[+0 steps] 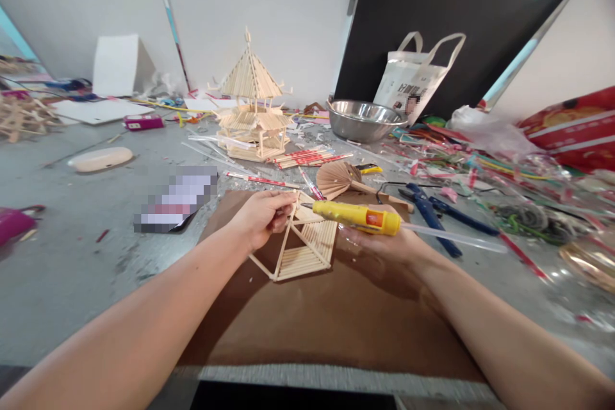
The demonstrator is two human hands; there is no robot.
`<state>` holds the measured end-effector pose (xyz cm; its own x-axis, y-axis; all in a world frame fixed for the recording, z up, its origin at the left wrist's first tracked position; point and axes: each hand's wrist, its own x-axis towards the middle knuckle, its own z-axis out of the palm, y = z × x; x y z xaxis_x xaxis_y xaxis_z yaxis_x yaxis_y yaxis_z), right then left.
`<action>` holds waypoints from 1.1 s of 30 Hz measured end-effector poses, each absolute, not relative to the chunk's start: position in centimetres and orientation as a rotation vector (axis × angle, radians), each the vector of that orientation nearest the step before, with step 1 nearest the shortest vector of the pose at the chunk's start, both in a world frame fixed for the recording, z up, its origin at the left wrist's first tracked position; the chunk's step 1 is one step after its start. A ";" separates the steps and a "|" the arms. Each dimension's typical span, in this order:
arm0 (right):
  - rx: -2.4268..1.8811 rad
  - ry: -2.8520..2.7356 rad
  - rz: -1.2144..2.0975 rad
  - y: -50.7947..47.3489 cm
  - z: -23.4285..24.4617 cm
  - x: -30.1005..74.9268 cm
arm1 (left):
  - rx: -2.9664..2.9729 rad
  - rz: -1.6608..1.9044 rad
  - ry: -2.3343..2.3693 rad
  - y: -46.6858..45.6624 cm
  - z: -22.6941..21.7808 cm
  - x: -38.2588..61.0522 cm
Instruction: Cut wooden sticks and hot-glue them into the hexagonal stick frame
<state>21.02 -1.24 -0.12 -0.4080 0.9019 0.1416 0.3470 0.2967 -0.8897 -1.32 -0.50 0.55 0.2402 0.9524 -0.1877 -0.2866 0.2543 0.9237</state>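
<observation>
My right hand (379, 237) is wrapped round a yellow hot glue gun (353, 215). A translucent glue stick (456, 239) trails out of its back end. The gun's nozzle points left, close to the fingertips of my left hand (266, 214). Those fingers are pinched at the far corner of a wooden stick frame (305, 256), a many-sided shape with spokes. Some of its wedges are filled with rows of thin sticks, and others are open. The frame is over a brown sheet (336, 327); my left hand hides part of its far left side.
Beyond the sheet stand a stick pagoda model (252, 102) and a steel bowl (366, 122). Red-wrapped sticks (307, 157), a brown paper fan (336, 179), blue-handled pliers (432, 214) and a phone (177, 198) lie around. Scraps cover the right side, near a white bag (413, 80).
</observation>
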 end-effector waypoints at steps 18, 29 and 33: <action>-1.253 -1.683 1.209 -0.9 0.8 20.8 | 1.133 0.979 1.007 -0.9 0.7 -0.9; -1.213 -1.661 1.220 -1.0 1.2 20.6 | 1.126 0.958 1.028 -0.9 0.9 -0.8; -1.218 -1.677 1.224 -1.0 1.3 20.6 | 1.120 0.961 1.040 -0.8 0.9 -0.7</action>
